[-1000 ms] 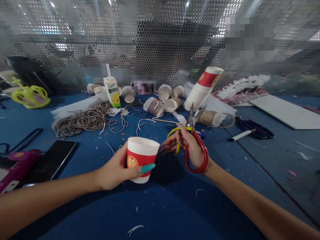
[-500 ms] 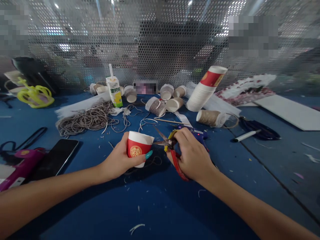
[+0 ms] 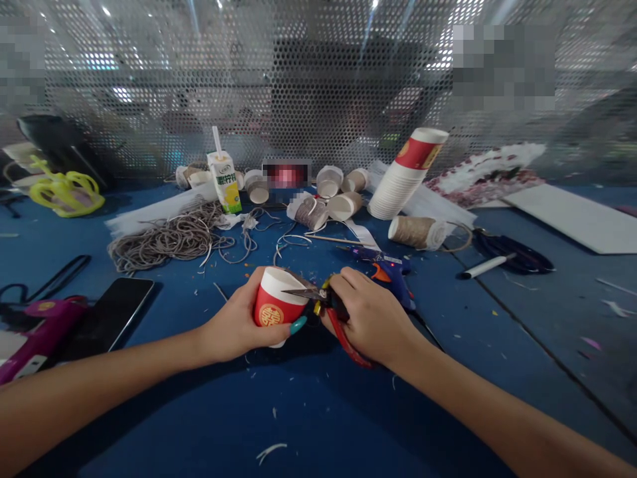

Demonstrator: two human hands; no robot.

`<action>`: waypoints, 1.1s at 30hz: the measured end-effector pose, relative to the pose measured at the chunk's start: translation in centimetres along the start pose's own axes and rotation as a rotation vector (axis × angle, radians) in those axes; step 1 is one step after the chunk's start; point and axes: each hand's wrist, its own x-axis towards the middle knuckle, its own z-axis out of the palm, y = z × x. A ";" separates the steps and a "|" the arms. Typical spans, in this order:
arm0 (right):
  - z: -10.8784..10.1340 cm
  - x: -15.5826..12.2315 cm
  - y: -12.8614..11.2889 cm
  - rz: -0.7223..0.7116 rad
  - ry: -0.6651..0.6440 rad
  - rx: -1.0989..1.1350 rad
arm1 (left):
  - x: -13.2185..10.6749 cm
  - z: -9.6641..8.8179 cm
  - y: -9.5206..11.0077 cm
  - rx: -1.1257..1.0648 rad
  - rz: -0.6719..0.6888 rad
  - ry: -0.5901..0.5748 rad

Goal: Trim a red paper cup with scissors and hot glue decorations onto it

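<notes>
A red and white paper cup (image 3: 279, 297) with a gold emblem is gripped by my left hand (image 3: 241, 311), fingers behind it and thumb across its front. It leans slightly, mouth up. My right hand (image 3: 365, 315) is closed round the red handles of a pair of scissors (image 3: 321, 299). Their blades are apart and lie at the cup's upper right rim, one across the outside of the white band. Whether the other blade is inside the cup I cannot fully make out. Just beyond my right hand lies a blue glue gun (image 3: 398, 279) with an orange trigger.
Behind stand a juice carton (image 3: 225, 182) with a straw, a leaning stack of paper cups (image 3: 405, 176) and several twine-wrapped cups (image 3: 417, 232). Grey cord (image 3: 164, 239) lies heaped at left, near a phone (image 3: 112, 315) and a purple glue gun (image 3: 42, 332). A marker (image 3: 485, 267) lies at right.
The scissors have moved left, their blades now overlapping the cup's rim. The cup has tipped a little and sits slightly lower. More of the blue glue gun shows.
</notes>
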 end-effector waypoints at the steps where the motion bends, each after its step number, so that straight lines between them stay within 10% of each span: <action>1: -0.1 0.0 0.0 -0.007 -0.002 -0.001 | 0.0 0.0 0.0 0.005 -0.011 -0.008; 33: -1.0 0.3 0.9 -0.086 -0.001 0.000 | 0.0 0.1 0.2 -0.108 -0.080 -0.028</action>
